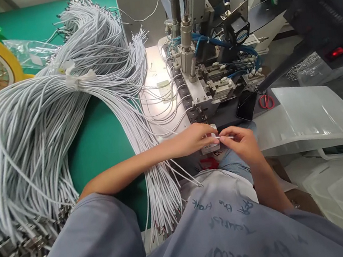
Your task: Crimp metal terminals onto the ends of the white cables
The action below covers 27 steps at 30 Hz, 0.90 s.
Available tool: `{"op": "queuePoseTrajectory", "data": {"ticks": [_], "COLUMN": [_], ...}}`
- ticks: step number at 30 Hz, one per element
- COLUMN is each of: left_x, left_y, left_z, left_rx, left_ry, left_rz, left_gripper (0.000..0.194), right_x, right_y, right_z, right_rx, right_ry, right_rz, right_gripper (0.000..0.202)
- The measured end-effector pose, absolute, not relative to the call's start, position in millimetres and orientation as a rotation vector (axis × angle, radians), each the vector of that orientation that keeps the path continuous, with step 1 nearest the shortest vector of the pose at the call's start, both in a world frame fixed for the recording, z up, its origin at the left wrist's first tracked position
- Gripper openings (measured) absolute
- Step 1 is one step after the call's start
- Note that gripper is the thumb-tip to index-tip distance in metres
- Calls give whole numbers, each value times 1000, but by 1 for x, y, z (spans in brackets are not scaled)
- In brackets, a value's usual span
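Both hands pinch one thin white wire (226, 137): left hand (192, 138), right hand (241, 142), just beside machine (203, 82).

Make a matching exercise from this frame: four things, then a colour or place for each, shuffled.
Things:
1. cable bundle
2. scissors
3. table mat
4. plastic tray

Descriptions:
A. green
B. red handles, lying beside the machine
C. translucent white, to the right of the hands
D. pale grey, tied with a white band, spread across the left

Pairs: 1-D, 2-B, 3-A, 4-C
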State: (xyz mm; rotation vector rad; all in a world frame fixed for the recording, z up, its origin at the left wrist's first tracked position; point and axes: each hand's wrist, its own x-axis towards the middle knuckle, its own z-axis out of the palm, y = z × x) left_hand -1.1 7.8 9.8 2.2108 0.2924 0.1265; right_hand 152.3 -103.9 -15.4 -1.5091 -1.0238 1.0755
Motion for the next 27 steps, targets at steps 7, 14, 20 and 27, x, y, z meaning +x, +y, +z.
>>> {"op": "queuePoseTrajectory", "data": {"ticks": [7,14,20,27], "left_x": [-2,-1,-2,-1], "left_y": [11,5,10,11], "left_z": [11,6,2,-3], "left_rx": [2187,1999,2221,2371], "left_ry": [330,330,256,210], "left_rz": [294,565,584,604], "left_gripper": [34,22,23,25], "right_x": [150,138,154,158], "right_y": [-96,-93,-89,-86], "right_z": [-20,-17,-6,-4], "right_rx": [-1180,-1176,-1357,-1423], "right_ry": [-797,-944,-1137,-1189], "right_rz": [1029,783,864,885], "right_gripper": [16,6,11,19]}}
